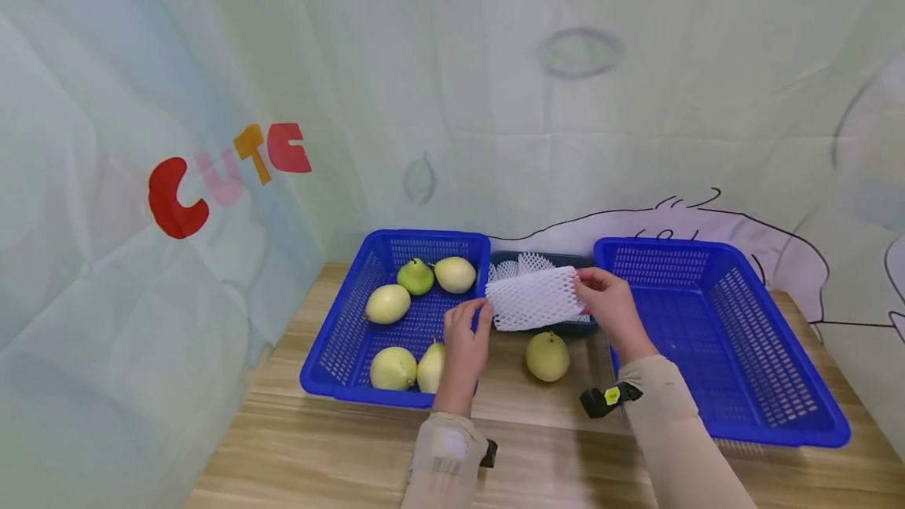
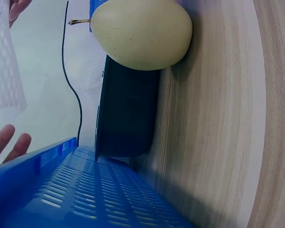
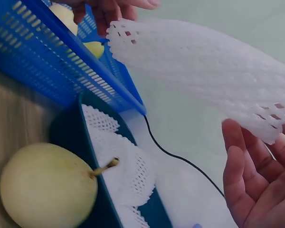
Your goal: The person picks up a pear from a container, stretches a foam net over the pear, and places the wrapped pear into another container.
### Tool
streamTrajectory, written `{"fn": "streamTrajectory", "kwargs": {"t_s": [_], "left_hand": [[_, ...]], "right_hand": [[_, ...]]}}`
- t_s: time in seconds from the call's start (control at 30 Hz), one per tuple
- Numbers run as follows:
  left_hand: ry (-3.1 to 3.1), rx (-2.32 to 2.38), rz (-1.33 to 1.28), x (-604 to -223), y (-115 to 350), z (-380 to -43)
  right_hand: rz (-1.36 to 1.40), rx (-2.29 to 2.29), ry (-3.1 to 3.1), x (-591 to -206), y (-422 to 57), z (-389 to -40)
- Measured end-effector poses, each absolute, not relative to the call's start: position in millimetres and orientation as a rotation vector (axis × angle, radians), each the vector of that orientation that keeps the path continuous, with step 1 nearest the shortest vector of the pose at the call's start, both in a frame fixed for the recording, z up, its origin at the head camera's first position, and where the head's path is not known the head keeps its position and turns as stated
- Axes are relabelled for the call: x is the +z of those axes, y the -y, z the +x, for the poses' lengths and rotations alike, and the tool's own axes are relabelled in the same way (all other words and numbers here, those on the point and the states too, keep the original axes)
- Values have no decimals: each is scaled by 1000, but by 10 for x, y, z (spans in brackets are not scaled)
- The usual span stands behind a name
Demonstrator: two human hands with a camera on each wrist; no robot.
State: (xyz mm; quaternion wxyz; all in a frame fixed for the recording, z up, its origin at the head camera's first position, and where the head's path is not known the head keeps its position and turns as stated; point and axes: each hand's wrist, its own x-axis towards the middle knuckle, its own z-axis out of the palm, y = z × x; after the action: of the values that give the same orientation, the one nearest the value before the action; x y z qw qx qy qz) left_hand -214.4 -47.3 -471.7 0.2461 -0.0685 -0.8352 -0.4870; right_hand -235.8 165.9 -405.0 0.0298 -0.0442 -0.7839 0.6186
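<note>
A white foam net sleeve (image 1: 535, 299) is stretched lengthwise above the dark green bin (image 1: 583, 328). My right hand (image 1: 613, 306) pinches its right end, with the fingers curled beneath it in the right wrist view. At the sleeve's left end is my left hand (image 1: 467, 340); its fingertips (image 2: 20, 145) stand slightly apart from the netting in the left wrist view. Below the sleeve, a pale yellow-green pear (image 1: 547, 357) sits on the wooden table in front of the bin. More foam net sleeves (image 3: 128, 166) lie inside the bin.
On the left, a blue perforated basket (image 1: 332, 336) holds several pears (image 1: 388, 304), one greener pear (image 1: 415, 277) among them. A second blue basket (image 1: 799, 383) stands on the right. Behind hangs a printed curtain (image 1: 452, 100), and wood-grain table (image 1: 318, 446) extends in front.
</note>
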Motion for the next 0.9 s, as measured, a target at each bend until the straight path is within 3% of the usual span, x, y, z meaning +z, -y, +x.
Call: {"fn": "streamTrajectory", "kwargs": {"t_s": [0.43, 0.9], "left_hand": [[2224, -1459, -197, -4697, 479, -2134], [2119, -1703, -448, -4712, 471, -2123]], "right_hand": [[-92, 2018, 2441, -4210, -1532, -2280], [-210, 2031, 2363, -4244, -1562, -2262]]}}
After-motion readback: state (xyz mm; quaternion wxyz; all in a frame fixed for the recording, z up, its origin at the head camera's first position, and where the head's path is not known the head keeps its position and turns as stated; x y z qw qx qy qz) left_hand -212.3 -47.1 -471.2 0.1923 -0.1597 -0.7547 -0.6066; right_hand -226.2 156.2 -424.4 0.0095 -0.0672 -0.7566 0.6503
